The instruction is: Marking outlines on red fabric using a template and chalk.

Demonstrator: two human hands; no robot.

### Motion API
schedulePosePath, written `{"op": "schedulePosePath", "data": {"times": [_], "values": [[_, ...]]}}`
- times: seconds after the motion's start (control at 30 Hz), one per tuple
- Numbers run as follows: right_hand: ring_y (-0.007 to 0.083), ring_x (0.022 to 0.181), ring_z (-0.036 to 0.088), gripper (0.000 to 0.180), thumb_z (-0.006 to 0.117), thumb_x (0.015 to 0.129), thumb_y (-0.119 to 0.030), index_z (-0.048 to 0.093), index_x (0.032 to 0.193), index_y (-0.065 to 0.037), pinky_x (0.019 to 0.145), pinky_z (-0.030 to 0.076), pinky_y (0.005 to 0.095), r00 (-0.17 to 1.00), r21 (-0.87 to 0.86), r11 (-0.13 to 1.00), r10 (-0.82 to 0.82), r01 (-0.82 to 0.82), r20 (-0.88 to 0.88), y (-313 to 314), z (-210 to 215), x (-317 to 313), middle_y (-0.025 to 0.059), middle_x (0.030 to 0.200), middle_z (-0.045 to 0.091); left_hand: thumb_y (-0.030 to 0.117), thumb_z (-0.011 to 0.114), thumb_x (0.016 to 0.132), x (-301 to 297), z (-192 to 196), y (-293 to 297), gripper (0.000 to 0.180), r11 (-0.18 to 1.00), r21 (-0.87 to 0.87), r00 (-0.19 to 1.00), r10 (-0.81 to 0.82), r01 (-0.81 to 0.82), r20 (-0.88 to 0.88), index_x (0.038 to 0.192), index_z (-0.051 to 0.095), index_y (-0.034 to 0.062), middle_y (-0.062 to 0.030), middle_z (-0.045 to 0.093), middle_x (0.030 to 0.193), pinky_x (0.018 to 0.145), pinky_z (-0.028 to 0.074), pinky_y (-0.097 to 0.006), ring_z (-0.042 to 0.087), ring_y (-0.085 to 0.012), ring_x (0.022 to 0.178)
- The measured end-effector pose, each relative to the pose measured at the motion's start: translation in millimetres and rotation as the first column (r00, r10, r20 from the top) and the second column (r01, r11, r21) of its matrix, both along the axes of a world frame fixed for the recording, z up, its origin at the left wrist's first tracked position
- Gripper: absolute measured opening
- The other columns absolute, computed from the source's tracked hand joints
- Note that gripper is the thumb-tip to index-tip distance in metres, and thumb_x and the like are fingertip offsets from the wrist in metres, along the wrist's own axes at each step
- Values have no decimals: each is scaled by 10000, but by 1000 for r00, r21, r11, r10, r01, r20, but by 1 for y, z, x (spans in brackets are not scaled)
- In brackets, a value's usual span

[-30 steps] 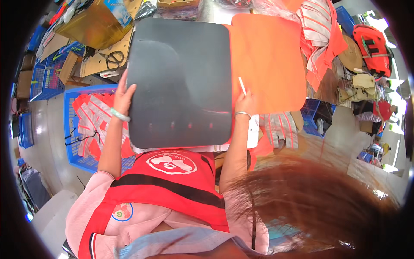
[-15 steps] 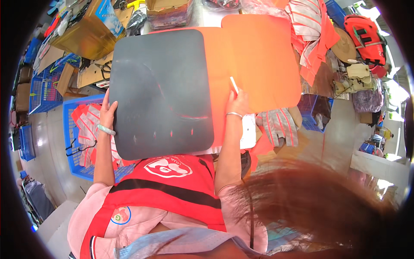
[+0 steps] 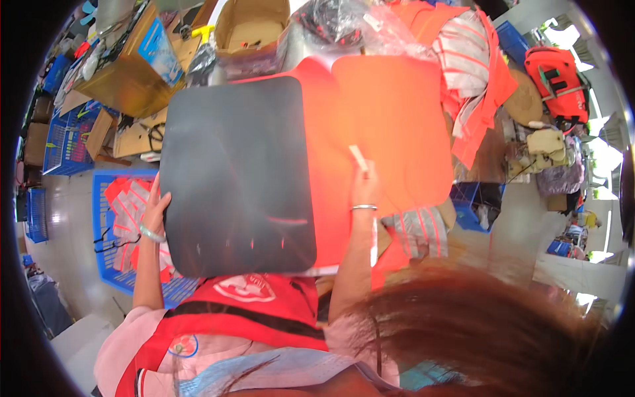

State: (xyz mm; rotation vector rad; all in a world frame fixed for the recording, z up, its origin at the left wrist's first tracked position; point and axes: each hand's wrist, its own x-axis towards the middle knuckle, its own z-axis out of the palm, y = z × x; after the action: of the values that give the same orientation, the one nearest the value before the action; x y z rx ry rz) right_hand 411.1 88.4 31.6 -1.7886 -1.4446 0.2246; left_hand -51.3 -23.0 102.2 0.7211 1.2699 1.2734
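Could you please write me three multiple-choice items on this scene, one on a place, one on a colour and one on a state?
1. Where is the left hand?
A. on the dark board's left edge
B. inside the cardboard box
C. on the striped cloth

2. What colour is the sheet beside the dark board?
A. green
B. orange
C. white

3. What is the right hand doing?
A. lying flat and empty
B. gripping a blue crate
C. holding a white stick

Answers:
1 A, its fingers wrap that edge.
2 B, the sheet is bright orange.
3 C, the white stick pokes up from the closed fingers over the sheet.
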Motion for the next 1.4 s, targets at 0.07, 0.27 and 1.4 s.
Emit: {"op": "schedulePosePath", "data": {"times": [0.07,0.27,1.4], "values": [[214,626,548,151,526,895,-226,566,918,-83,566,418,359,990,87,988,-120,127,-78,54,12,62,121,710,554,28,569,837,31,5,12,668,999,34,1000,5,-5,12,1423,253,70,-109,357,1403,1000,364,-324,402,-213,1243],[379,804,613,252,468,876,-287,575,1078,-181,627,462,476,876,-112,913,-334,393,349,149,29,223,150,944,639,37,598,822,67,-43,19,703,998,-5,997,56,-56,-45,1429,244,79,-117,409,1361,986,382,-327,460,-219,1187],[264,745,602,223,530,890,-130,624,1032,15,686,477,341,858,-241,970,-161,45,-488,-8,-35,37,140,820,623,257,689,782,49,-74,23,617,978,-187,596,-97,-92,-797,1336,455,119,-138,578,1140,846,439,-319,541,-208,975]]}}
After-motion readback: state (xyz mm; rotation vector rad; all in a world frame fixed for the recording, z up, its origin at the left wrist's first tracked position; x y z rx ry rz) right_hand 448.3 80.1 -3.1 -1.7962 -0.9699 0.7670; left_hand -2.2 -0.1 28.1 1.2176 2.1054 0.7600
